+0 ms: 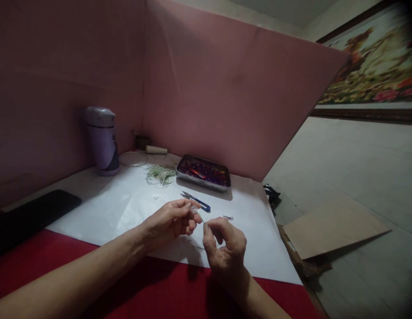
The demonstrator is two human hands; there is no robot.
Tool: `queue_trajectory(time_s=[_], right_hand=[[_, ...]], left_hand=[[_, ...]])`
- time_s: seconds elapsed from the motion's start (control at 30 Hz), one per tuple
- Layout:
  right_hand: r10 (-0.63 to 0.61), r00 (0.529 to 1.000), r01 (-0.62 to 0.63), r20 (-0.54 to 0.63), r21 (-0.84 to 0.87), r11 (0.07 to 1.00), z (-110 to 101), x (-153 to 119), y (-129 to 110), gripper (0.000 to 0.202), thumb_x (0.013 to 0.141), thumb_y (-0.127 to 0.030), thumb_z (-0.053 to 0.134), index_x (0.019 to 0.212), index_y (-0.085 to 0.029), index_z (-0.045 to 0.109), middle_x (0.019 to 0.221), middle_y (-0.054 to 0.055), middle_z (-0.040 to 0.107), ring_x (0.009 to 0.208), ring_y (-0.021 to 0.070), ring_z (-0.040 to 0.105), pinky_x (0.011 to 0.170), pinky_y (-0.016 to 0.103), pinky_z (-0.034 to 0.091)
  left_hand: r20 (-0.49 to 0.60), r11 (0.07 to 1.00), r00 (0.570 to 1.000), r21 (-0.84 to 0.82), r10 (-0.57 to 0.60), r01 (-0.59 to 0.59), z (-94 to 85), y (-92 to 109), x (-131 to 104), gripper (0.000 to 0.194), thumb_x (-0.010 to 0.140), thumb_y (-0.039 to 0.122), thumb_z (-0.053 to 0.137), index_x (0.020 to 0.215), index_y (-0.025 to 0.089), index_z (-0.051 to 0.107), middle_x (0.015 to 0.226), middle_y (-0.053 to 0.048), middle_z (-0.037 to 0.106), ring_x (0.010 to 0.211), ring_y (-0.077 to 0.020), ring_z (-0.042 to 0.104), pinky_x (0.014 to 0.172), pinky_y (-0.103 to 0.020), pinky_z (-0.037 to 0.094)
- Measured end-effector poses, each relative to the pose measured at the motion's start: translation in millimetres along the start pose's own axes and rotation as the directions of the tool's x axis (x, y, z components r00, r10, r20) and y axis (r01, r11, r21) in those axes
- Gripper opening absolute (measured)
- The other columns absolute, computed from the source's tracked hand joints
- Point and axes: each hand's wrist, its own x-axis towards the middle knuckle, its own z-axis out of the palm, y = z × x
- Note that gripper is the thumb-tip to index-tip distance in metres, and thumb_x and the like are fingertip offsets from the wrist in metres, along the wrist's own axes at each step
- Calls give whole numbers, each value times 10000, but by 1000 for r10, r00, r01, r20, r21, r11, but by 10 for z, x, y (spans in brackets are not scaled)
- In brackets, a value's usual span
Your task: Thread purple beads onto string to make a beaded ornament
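Note:
Between the thumb and fingers of my left hand [172, 220] is a small cluster of clear beads [194, 208]. Close beside it on the right, my right hand [227, 246] pinches a thin pale green thread [202, 217] that runs up toward the beads. Whether the thread passes through them is too small to tell. Just beyond my fingertips, blue-handled thread snips [204, 206] lie on the white sheet [255, 239], blades pointing left. A few loose clear bits [155, 198] rest left of the snips.
A metal tray [206, 186] of dark purple beads with a red tool stands behind the snips. Left of it lie tangled green threads [160, 175] and a pale roll [156, 149]. A purple bottle [101, 141] stands by the pink partition [219, 97]. Far left is a black object [39, 212].

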Motion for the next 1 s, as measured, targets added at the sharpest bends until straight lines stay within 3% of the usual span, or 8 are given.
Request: queue_trajectory(time_s=[0.37,0.57,0.83,1.0], right_hand=[[14,1000,-14,19,13,1000,-15,-27,2,144,745,-33,548,715,-170,521,579,-51,424,487,72,375,498,209,325],[15,1000,-15,25,-11,1000,-16,-11,-10,128,755,-52,534,710,-172,524,571,-52,420,480,74,387,485,203,329],[18,999,-17,28,-16,1000,-22,3,-29,133,760,-53,536,707,-174,517,566,-49,428,473,76,391,479,206,327],[18,1000,-17,25,-35,999,-27,16,-44,129,764,-67,534,696,-176,522,553,-52,424,460,79,389,473,211,328]], left_hand=[[-82,999,997,50,-9,13,75,32,-16,150,798,213,611,891,107,559,758,-68,628,577,-85,546,570,-202,411],[-70,999,998,46,-1,4,84,34,-16,156,766,221,641,837,117,548,783,-84,640,599,-99,552,588,-218,417],[-91,999,996,35,-15,19,66,34,-21,298,770,196,626,1051,136,546,748,-75,646,569,-108,570,576,-225,425],[-46,999,999,44,-17,19,43,16,-13,225,784,244,622,968,126,567,762,-84,651,559,-110,582,546,-217,428]])
